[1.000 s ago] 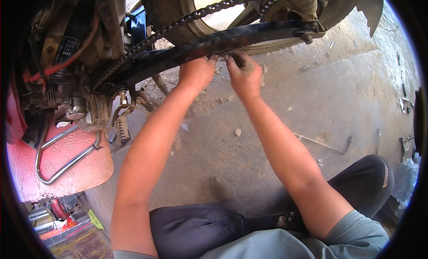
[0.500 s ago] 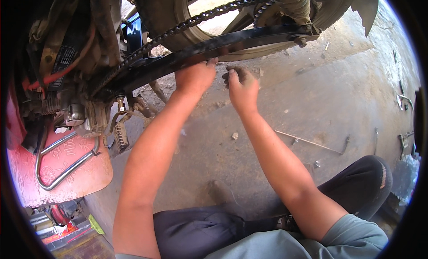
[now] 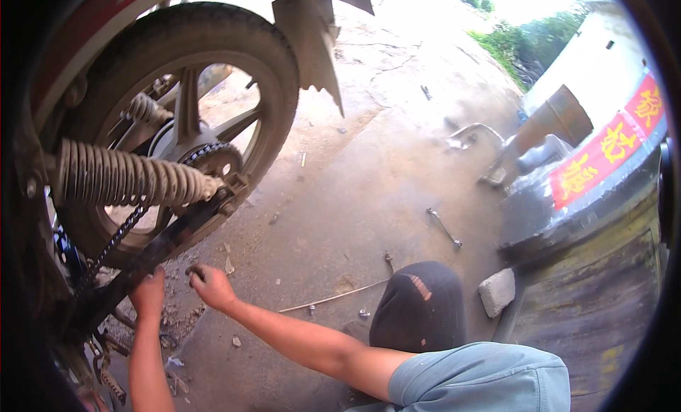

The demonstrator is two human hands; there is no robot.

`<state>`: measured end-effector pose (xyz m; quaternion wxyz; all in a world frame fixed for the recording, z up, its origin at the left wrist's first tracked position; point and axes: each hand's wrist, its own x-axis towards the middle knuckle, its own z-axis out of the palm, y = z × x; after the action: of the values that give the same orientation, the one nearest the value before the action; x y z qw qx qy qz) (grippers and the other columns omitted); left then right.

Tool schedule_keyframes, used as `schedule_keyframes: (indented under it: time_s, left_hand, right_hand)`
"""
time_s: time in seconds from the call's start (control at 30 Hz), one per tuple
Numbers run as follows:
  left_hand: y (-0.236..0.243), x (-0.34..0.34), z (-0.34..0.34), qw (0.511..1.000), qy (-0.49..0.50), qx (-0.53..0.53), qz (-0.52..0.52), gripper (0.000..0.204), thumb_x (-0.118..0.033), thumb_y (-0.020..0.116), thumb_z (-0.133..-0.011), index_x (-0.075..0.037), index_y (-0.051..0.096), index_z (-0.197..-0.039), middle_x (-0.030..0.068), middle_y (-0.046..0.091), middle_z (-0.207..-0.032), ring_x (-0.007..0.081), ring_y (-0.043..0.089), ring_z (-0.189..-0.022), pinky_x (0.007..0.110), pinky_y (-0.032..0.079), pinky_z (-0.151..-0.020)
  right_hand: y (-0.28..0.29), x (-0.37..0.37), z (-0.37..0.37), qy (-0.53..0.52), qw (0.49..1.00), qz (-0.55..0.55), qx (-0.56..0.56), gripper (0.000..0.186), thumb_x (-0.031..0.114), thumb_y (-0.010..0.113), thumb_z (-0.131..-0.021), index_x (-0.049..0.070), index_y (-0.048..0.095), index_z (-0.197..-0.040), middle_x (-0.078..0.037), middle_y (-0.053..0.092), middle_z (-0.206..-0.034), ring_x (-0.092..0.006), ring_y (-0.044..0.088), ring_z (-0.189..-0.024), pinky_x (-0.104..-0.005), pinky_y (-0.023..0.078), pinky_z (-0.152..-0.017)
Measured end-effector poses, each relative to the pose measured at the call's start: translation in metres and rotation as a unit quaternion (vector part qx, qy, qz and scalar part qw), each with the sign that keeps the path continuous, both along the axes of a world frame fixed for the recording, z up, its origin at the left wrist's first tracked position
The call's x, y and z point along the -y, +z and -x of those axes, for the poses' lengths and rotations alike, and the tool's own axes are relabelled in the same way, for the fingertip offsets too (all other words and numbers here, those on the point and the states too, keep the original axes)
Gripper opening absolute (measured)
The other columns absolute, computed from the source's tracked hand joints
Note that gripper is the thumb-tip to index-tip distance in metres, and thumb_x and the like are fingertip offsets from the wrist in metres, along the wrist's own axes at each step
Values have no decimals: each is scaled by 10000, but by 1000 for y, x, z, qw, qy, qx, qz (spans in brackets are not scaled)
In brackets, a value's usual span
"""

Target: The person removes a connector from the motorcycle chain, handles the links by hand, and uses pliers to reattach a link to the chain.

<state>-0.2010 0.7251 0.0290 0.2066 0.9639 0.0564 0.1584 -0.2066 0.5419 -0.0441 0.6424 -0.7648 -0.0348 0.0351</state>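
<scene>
My left hand reaches up against the lower edge of the motorcycle's black swingarm, its fingers mostly hidden behind that bar. A short way to its right, my right hand hangs apart from the bar with fingers curled and fingertips darkened; whatever they may hold is too small to make out. Above both hands are the rear wheel's tyre, the spring shock absorber and the drive chain, which runs down alongside the swingarm.
On the ground to the right lie a wrench, a long thin rod and a small metal fitting. A stone block sits beyond my knee. Farther off are a metal frame and a red banner with yellow characters.
My view has swung right and up, so the wheel, shock absorber and far ground now show more. Both hands stay near the swingarm's underside, the left against it.
</scene>
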Motion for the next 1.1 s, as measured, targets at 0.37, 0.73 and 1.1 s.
schedule_keyframes:
  time_s: [0.37, 0.73, 1.1]
  left_hand:
    - [-9, -17, 1, 998, 4, 3, -57, 383, -207, 658, -905, 39, 661, -1199, 240, 676, -1197, 395, 627, -1141, 426, 478, -986]
    - [1, -8, 7, 999, -12, 40, -28, 360, -201, 659, -913, 40, 665, -1179, 246, 691, -1149, 397, 639, -1109, 431, 482, -972]
    - [-4, -14, 1, 994, -34, 82, -66, 330, -214, 663, -878, 34, 703, -1092, 254, 687, -1106, 374, 655, -1036, 443, 487, -932]
  right_hand:
    - [42, 18, 3, 484, 778, 360, 176, 193, 163, 624, -809, 34, 739, -895, -210, 719, -912, -402, 689, -914, -491, 549, -791]
    - [98, 128, -55, 602, 517, 563, 230, 195, 154, 692, -766, 43, 767, -909, -165, 741, -951, -359, 707, -918, -474, 556, -798]
    - [93, 242, -104, 551, 626, 536, 130, 213, 204, 655, -828, 33, 750, -913, -177, 735, -955, -382, 697, -905, -483, 549, -782]
